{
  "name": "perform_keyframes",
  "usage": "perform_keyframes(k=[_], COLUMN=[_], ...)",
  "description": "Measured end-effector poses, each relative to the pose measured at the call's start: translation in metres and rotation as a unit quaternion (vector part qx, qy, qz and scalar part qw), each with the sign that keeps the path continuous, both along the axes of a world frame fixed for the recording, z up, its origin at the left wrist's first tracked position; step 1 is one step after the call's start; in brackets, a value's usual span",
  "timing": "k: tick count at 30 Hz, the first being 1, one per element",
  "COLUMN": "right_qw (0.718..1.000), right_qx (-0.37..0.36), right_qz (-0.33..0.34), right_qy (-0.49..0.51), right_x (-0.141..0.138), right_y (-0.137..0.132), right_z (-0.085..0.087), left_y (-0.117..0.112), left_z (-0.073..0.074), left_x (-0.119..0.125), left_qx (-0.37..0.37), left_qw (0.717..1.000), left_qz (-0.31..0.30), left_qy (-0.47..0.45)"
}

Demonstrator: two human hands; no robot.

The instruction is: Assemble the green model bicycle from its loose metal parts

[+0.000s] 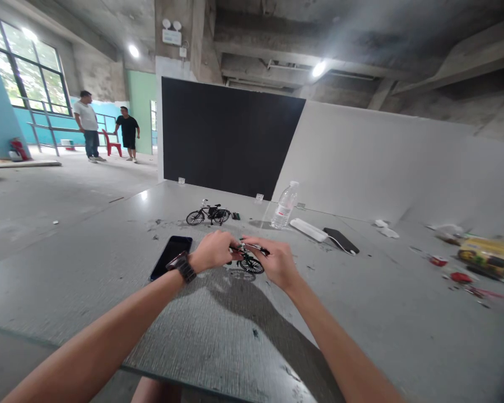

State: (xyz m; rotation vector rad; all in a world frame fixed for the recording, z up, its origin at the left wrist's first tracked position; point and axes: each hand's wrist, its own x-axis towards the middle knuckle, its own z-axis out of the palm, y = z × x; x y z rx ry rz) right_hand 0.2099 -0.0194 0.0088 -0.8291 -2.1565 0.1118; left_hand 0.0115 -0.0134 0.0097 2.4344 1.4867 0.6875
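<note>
Just above the table, a small black model bicycle [252,265] is between my two hands, its spoked wheel showing below my fingers. My left hand [217,249], with a dark watch on the wrist, is closed around one end of the bicycle and hides much of its frame. At the handlebar end, my right hand [277,258] pinches with thumb and fingers. A thin dark piece runs along these fingers; whether it is a tool or part of the bicycle I cannot tell. Behind my hands a second model bicycle [209,213] stands upright on the table.
A smartphone [174,254] lies left of my hands. Behind to the right are a plastic bottle [284,206], a white bar-shaped object [309,230] and a black slab [341,240] with a white cable. A yellow package [487,254] lies far right. Two people stand in the background.
</note>
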Motion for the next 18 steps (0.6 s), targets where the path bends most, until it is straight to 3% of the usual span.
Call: perform_keyframes(k=[8, 18], right_qw=[1.0, 0.994], right_qx=[0.022, 0.065], right_qz=[0.013, -0.013], right_qy=[-0.004, -0.091], right_x=[0.0, 0.008], right_y=[0.001, 0.0], right_z=[-0.003, 0.001], left_y=[0.001, 0.0], left_z=[-0.001, -0.003], left_x=[0.0, -0.001], left_qx=[0.005, 0.003], left_qw=[1.0, 1.0], left_qz=[-0.004, -0.01], left_qy=[0.005, -0.012])
